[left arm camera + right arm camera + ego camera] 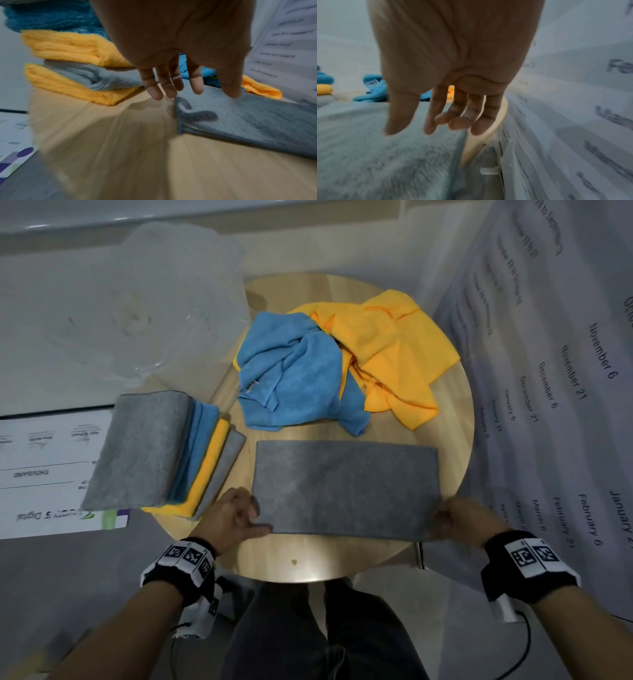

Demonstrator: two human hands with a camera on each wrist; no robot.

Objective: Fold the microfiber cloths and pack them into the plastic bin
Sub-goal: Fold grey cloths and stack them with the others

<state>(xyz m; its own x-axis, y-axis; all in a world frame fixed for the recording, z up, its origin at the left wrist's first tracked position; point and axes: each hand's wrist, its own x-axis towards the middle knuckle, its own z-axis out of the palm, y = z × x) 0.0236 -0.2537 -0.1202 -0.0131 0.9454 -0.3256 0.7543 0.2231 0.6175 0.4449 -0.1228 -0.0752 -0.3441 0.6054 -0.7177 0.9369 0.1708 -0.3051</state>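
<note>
Round wooden table (455, 446), one flat grey cloth (346, 487), two hands, left (236, 517) and right (462, 520), fingers relaxed at its ends

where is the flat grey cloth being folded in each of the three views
Head: the flat grey cloth lies low centre on the round wooden table, between both hands.
Left wrist: its left end fills the right middle, under the left hand.
Right wrist: it covers the lower left, below the right hand.
Shared landmark: the crumpled blue cloth behind it.
</note>
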